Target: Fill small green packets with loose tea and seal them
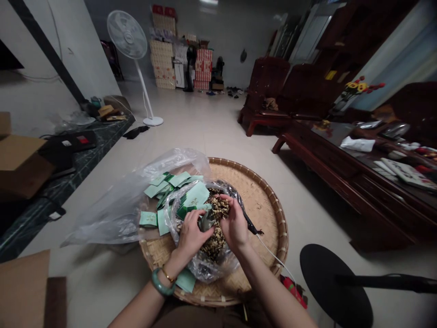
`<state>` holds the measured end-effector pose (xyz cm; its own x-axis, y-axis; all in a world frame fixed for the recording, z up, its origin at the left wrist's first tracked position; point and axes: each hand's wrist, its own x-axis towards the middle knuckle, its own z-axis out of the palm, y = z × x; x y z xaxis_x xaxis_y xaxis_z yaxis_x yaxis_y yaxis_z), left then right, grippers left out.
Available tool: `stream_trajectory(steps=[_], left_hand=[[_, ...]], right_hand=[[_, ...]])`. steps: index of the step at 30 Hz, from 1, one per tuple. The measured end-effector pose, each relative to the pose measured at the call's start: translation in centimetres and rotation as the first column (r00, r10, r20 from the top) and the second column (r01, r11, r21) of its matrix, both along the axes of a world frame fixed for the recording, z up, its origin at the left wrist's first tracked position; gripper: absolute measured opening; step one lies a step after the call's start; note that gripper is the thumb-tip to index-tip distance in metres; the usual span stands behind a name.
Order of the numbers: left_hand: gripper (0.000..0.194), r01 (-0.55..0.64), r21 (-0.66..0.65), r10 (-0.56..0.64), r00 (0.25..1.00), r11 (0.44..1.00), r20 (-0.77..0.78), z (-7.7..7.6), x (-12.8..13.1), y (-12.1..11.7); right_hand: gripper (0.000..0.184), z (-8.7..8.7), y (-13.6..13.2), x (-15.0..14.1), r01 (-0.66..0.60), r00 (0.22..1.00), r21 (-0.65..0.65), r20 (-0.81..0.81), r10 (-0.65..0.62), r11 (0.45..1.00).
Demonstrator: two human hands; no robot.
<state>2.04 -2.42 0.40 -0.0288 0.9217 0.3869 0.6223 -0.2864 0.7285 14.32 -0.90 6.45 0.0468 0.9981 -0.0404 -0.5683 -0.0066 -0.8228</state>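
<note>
I see my left hand (191, 234) pinching a small green packet (205, 222) over the dried mix (215, 228). My right hand (234, 223) cups some mix in the clear bag (208, 269) on the woven tray (266, 200).

Small pale green paper packets (172, 191) spill from a clear, glossy plastic bag (112, 207) near the left edge of the round tan woven bamboo tray (262, 200). The mottled brown and cream dried mix (216, 228) fills a second clear bag. A jade-green bangle (160, 284) and thin gold bracelet (168, 275) ring 1 wrist.
</note>
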Motion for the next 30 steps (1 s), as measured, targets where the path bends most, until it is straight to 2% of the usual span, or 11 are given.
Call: stream_trajectory(steps=[8, 17, 21, 24, 27, 30], left_hand=[[0.035, -0.025, -0.013, 0.025, 1.000, 1.000, -0.005, 0.0, -0.1, 0.0], [0.035, -0.061, -0.026, 0.061, 0.998, 0.998, 0.004, -0.2, -0.3, -0.2], [0.038, -0.076, -0.062, 0.077, 0.997, 0.995, 0.012, -0.4, -0.4, -0.3], [0.042, -0.073, -0.109, 0.077, 0.997, 0.991, 0.031, -0.5, -0.3, -0.4], [0.045, -0.048, -0.137, 0.055, 0.997, 0.989, 0.047, -0.6, -0.4, -0.4], [0.046, 0.008, -0.099, -0.007, 1.000, 0.995, 0.014, -0.4, -0.8, -0.2]], right_hand=[[0.034, -0.5, -0.2, -0.2, 0.054, 0.986, 0.132, 0.152, -0.074, 0.990], [0.040, -1.9, -0.9, 0.4, -0.084, 0.947, 0.203, 0.321, 0.015, 0.975], [0.041, -2.0, -1.4, 0.9, -0.181, 0.903, 0.177, 0.421, 0.092, 0.967], [0.039, -1.7, -1.8, 0.9, -0.223, 0.909, 0.160, 0.391, 0.145, 0.962], [0.037, -1.4, -1.6, 1.2, -0.227, 0.949, 0.163, 0.258, 0.181, 0.960], [0.035, -1.9, -0.6, 2.4, -0.174, 0.964, 0.132, 0.226, 0.141, 0.976]])
